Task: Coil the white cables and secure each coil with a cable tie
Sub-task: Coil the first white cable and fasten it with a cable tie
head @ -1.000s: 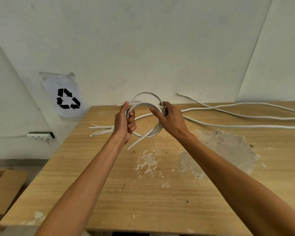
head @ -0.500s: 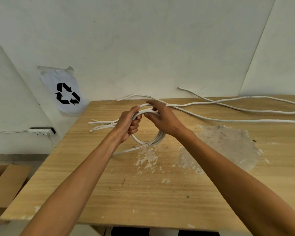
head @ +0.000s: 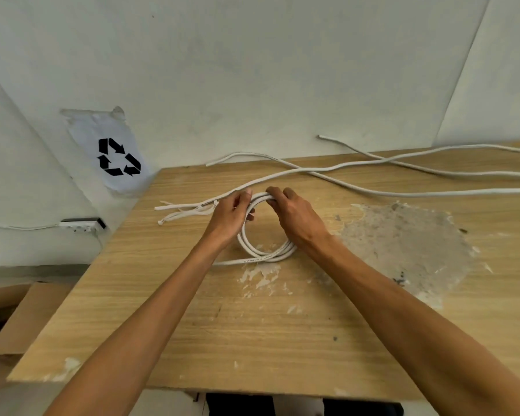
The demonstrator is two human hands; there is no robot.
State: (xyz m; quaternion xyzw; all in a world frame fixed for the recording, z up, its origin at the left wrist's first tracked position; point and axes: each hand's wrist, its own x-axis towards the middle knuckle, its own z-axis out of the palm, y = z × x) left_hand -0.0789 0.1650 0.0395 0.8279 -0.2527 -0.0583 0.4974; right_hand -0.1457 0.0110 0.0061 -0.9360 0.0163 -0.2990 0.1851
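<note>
White coil (head: 264,250), both hands' grip curled

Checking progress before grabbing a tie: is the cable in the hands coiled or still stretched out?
Coiled: the white cable lies in stacked loops on the table, left hand and right hand gripping its top.

Coil (head: 263,253): white, showing faint dark printed lettering along its near strand. Loose cables (head: 403,193) toward 1 o'clock: white, showing no pattern. Cable ties (head: 186,213) toward 11 o'clock: off-white. Counter (head: 252,325): light tan wood, grain running in streaks; a grey-white patch (head: 403,244) is showing at 2 o'clock, with white flecks just near of the coil. Wall (head: 252,70): pale greenish white. Paper sheet (head: 102,151) at 10 o'clock: white, carrying a black recycling symbol (head: 118,157). Cardboard (head: 27,316) at 8 o'clock: brown.
</note>
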